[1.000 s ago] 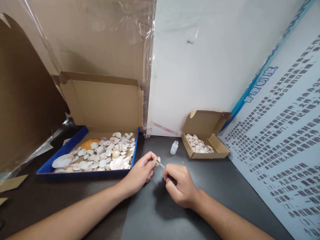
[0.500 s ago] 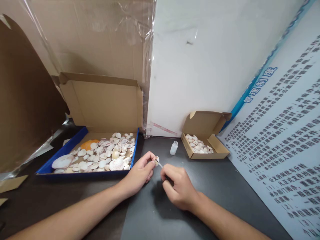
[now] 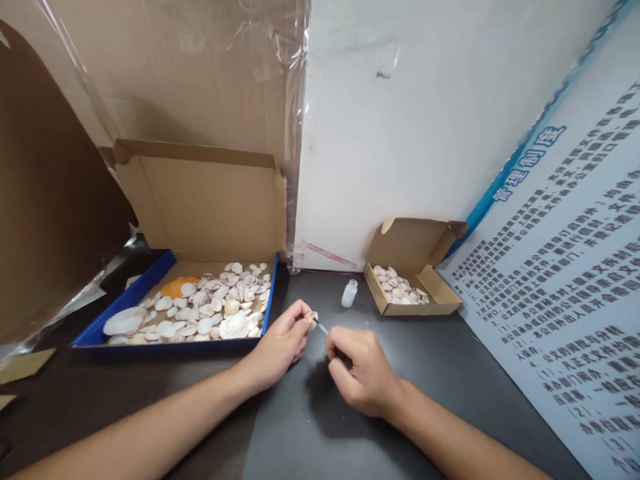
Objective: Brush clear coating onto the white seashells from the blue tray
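My left hand (image 3: 283, 343) pinches a small seashell (image 3: 313, 320) between thumb and fingers above the dark table. In my right hand (image 3: 364, 370) is a thin brush (image 3: 323, 328), gripped near its top, which the fingers hide. Its dark tip meets the inner face of the shell. Just beyond the hands stands a small open bottle (image 3: 349, 294) of whitish, translucent look. To the left of my left hand, a blue-sided box (image 3: 167, 348) holds many loose shells (image 3: 205, 310) of several sizes.
At the right back, a small cardboard box (image 3: 443, 309) with its lid raised contains more shells (image 3: 400, 285). Large cardboard (image 3: 200, 73) and a white panel (image 3: 380, 147) rise behind the table. A printed board (image 3: 565, 267) slants along the right side.
My right hand has shifted slightly right and pulled back a little, so more of the brush shows. My left hand keeps the shell in nearly the same place.
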Motion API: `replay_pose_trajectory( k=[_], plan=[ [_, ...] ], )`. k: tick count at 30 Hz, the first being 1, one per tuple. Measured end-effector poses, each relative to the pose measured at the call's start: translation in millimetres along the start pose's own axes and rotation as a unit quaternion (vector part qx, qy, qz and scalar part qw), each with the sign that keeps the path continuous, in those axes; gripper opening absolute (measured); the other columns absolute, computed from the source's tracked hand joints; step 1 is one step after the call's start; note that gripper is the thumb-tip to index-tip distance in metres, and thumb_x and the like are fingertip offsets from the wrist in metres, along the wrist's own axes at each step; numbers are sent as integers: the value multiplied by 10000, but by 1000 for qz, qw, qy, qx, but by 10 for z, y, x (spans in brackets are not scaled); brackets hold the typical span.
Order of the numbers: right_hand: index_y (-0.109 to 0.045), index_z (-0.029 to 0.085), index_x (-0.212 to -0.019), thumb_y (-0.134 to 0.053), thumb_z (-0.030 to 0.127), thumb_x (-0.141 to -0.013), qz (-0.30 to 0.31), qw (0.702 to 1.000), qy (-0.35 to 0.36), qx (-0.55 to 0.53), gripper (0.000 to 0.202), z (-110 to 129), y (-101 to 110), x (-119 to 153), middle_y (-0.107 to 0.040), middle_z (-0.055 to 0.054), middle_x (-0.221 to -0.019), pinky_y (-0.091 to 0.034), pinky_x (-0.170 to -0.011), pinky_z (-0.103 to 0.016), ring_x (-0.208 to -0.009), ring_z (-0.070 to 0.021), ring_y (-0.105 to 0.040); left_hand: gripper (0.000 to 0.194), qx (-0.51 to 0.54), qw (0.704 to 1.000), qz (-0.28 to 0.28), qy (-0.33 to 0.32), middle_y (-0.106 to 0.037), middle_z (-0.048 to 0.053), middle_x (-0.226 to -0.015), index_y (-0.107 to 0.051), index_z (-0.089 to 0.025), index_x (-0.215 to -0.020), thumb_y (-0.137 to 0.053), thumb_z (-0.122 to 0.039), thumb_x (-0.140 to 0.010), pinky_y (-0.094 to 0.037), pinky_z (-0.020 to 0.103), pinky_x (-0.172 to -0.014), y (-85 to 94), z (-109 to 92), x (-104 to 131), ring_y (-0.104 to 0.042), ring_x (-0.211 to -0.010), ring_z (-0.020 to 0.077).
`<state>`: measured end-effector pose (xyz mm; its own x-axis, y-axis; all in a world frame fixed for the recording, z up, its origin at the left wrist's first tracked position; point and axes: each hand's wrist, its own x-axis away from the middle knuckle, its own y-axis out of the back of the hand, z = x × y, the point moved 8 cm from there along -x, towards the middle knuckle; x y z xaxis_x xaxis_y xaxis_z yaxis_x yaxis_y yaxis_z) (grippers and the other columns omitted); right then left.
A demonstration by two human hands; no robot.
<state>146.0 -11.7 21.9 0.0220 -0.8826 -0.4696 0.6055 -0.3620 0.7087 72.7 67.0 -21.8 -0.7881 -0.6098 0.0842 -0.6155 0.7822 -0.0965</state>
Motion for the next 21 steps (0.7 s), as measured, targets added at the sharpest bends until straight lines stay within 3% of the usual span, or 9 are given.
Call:
replay_pose_trajectory(
  k=[5,10,15,21],
  plan=[
    [-435,183,-693,-426,111,-717,15,999,-40,30,77,-76,-39,16,-489,25,-618,-239,-570,-226,-567,-100,-401,294,1,1000,8,0,-241,-130,-451,-336,-235,-799,-470,-488,-867,-180,188,-405,-7,5,-4,-200,-401,74],
    [-420,184,-693,-420,111,-703,3,1000,10,21,74,14,-16,18,-463,26,-615,-241,-571,-229,-557,-100,-368,290,5,1000,9,-5,-245,-128,-460,-343,-234,-805,-473,-487,-864,-179,187,-408,-12,7,1,-196,-409,74],
    [-442,187,-716,-444,110,-709,38,997,-44,60,77,-77,-70,24,-493,32,-625,-219,-575,-236,-568,-100,-380,277,3,1000,5,1,-245,-129,-455,-339,-235,-800,-467,-473,-864,-176,185,-408,-7,3,7,-197,-407,75],
    [-478,195,-802,-419,126,-702,63,996,38,49,134,108,-113,56,-510,13,-722,-255,-588,-238,-586,-114,-383,244,8,1000,-4,-5,-271,-126,-453,-360,-232,-814,-462,-449,-855,-194,186,-405,3,-15,9,-207,-404,76]
  ],
)
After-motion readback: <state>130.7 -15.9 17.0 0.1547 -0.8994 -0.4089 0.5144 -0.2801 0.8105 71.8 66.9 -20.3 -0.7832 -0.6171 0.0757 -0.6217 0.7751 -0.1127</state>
